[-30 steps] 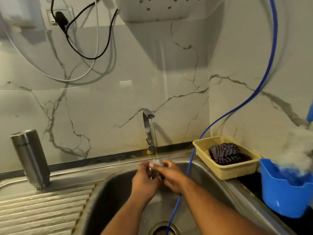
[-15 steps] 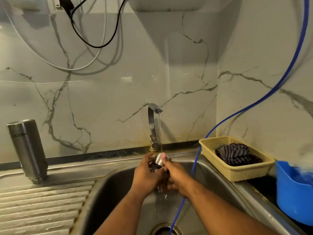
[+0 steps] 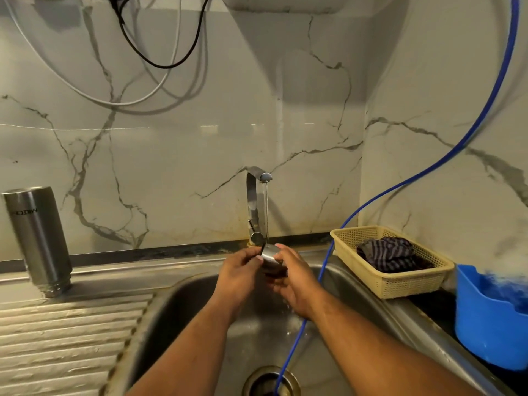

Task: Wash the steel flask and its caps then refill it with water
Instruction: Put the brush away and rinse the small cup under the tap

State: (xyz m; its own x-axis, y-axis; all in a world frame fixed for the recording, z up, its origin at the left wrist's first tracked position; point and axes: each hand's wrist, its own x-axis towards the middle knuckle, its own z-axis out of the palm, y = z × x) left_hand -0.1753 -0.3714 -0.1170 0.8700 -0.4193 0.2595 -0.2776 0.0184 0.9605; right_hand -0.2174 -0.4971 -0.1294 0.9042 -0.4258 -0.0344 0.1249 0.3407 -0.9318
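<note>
The steel flask (image 3: pixel 38 238) is standing mouth-down on the ribbed drainboard (image 3: pixel 71 338) left of the sink (image 3: pixel 183 310), well apart from the hands. The person is holding a steel cap (image 3: pixel 270 254) over the basin, under the thin stream running from the tap (image 3: pixel 254 207). The left hand (image 3: pixel 238 277) is pinching the cap's left side, its grip tight. The right hand (image 3: pixel 294 284) is cupping it from the right and below, fingers curling round it. A blue hose (image 3: pixel 428 170) is hanging down into the drain.

One flask (image 3: pixel 38 238), one cap (image 3: pixel 270 254), one tap (image 3: pixel 254 201), one basket (image 3: pixel 400 284), one blue tub (image 3: pixel 485 332), perhaps three cables (image 3: pixel 164 67).
</note>
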